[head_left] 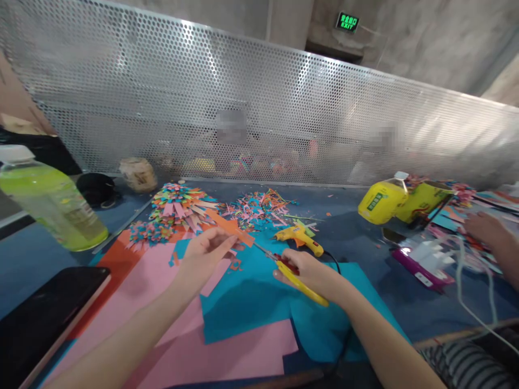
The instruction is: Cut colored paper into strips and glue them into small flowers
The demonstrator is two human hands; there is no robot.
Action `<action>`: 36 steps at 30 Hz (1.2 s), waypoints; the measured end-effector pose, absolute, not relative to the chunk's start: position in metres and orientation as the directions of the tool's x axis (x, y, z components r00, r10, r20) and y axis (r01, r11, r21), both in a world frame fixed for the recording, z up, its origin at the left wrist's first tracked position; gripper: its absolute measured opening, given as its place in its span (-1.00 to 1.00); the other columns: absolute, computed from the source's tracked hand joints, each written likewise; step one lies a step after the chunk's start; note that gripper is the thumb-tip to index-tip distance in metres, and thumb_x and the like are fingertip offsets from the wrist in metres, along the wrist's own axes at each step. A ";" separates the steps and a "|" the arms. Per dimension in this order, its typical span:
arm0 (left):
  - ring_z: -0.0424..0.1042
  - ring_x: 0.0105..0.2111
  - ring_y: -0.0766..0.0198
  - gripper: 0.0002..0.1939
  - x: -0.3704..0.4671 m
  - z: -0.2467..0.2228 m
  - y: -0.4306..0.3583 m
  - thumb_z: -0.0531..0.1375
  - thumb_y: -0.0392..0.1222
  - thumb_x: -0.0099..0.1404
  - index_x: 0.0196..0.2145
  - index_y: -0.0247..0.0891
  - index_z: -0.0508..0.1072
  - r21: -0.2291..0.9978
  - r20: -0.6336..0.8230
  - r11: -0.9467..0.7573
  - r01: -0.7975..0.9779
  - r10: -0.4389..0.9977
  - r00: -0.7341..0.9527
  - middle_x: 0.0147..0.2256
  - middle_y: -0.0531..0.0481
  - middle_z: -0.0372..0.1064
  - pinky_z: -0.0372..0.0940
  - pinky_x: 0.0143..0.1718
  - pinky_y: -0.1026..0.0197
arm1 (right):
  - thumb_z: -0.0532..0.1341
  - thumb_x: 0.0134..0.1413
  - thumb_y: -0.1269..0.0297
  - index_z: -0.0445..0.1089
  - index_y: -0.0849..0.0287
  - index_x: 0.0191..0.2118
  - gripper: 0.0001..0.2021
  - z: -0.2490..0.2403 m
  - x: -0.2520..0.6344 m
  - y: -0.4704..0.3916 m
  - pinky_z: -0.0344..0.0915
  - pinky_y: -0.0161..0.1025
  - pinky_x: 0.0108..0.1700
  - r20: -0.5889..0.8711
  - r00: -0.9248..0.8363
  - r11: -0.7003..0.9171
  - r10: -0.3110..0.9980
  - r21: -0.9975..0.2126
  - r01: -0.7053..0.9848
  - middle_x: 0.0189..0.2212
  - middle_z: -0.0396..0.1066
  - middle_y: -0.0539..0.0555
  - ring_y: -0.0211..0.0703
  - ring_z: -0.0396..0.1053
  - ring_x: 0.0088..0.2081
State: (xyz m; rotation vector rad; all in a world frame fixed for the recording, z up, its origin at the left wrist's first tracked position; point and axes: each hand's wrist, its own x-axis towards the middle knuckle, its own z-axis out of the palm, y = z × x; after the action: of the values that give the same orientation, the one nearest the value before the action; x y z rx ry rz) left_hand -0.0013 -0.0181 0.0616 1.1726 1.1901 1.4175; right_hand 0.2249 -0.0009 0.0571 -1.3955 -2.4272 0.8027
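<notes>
Here on the counter (421, 313), paper sheets (243, 351) overlap straight before me, with the phone (52, 313) to their left and a bottle (57, 205) beyond it. Past the sheets sits a paper-strip cluster (178, 205), paper clippings (259, 209) just to its right, and the glue gun (298, 235) nearer me, right of those. Over to the right, there's a jug (383, 201), with a tissue pack (421, 270) closer in. Behind it all runs the perforated screen (284, 108), the exit sign (347, 21) above it.

- One pair of scissors (303, 284)
- One glue gun (298, 234)
- Two bottles (52, 205)
- One black phone (51, 319) at left
- One exit sign (347, 22)
- One purple packet (421, 270)
- Paper scraps (259, 209), too many for counting
</notes>
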 end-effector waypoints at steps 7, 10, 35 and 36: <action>0.44 -0.48 0.29 -0.78 0.000 0.064 -0.018 0.27 -0.09 -0.02 -0.52 -0.31 0.40 0.990 0.106 -0.119 -0.078 0.984 -0.146 -0.53 -0.02 0.45 0.32 -0.51 0.32 | 0.08 -0.09 -0.13 0.09 0.17 -0.50 -0.59 0.060 0.221 0.000 -0.08 -0.38 -0.56 -0.053 -0.505 0.405 0.862 -0.527 0.747 -0.65 0.09 -0.11 -0.39 0.00 -0.60; 0.44 -0.49 0.30 -0.79 0.000 0.064 -0.017 0.26 -0.10 -0.01 -0.51 -0.31 0.40 0.991 0.110 -0.120 -0.064 0.984 -0.142 -0.52 -0.01 0.46 0.32 -0.51 0.33 | 0.08 -0.08 -0.12 0.09 0.17 -0.51 -0.59 0.060 0.221 0.001 -0.10 -0.38 -0.56 -0.048 -0.508 0.412 0.860 -0.520 0.748 -0.66 0.09 -0.11 -0.39 -0.02 -0.61; 0.39 -0.46 0.28 -0.77 0.002 0.065 -0.020 0.24 -0.09 0.01 -0.45 -0.31 0.39 0.976 0.148 -0.166 -0.142 0.981 -0.126 -0.48 -0.02 0.40 0.28 -0.59 0.32 | 0.13 -0.12 -0.07 0.15 0.18 -0.51 -0.63 0.057 0.221 0.003 -0.11 -0.39 -0.60 -0.020 -0.500 0.415 0.866 -0.531 0.739 -0.68 0.09 -0.12 -0.40 -0.02 -0.64; 0.39 -0.46 0.29 -0.78 0.001 0.065 -0.019 0.23 -0.09 0.01 -0.45 -0.31 0.39 0.974 0.159 -0.176 -0.140 0.979 -0.125 -0.48 -0.01 0.39 0.27 -0.60 0.32 | 0.13 -0.12 -0.08 0.15 0.18 -0.51 -0.62 0.057 0.221 0.003 -0.11 -0.38 -0.60 -0.020 -0.501 0.417 0.865 -0.528 0.740 -0.68 0.09 -0.12 -0.40 -0.02 -0.63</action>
State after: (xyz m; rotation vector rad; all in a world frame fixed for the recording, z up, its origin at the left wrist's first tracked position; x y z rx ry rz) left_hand 0.0015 -0.0192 0.0649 1.1605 1.0927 1.4849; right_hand 0.2206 0.0034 0.0572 -1.4026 -2.4185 0.7050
